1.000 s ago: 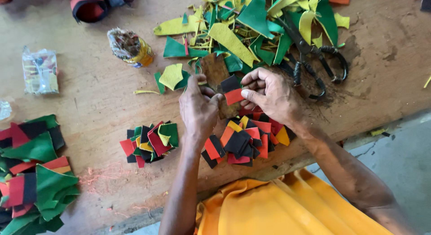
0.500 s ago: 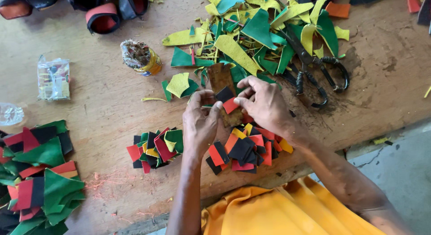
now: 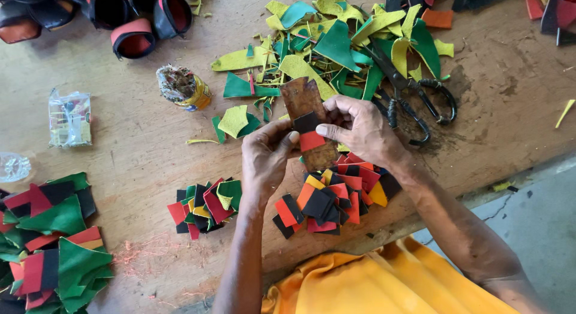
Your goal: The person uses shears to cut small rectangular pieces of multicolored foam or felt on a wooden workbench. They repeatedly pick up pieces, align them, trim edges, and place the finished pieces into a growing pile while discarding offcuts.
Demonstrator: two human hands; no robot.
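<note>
While the wooden counter (image 3: 510,98) lies strewn with cuttings, everything turns on the brown leather strip (image 3: 306,101) held up near its middle. Beyond the strip spreads the biggest heap, green and yellow offcuts (image 3: 336,44), with black-handled scissors (image 3: 414,104) just to its right. Well to the strip's left, at the counter's corner, sits a stack of larger green, red and black pieces (image 3: 48,242). Nearer than the strip lie two small piles of cut squares (image 3: 333,197), one directly below it, the other (image 3: 207,206) to its lower left. The right hand (image 3: 366,131) grips the strip's side, thumb pressing a black and red patch (image 3: 311,131) onto it; the left hand (image 3: 267,158) pinches the strip's lower edge. I reckon the patch could slide crooked if that thumb eases, and a stray elbow might scatter the squares nearest the counter's edge.
</note>
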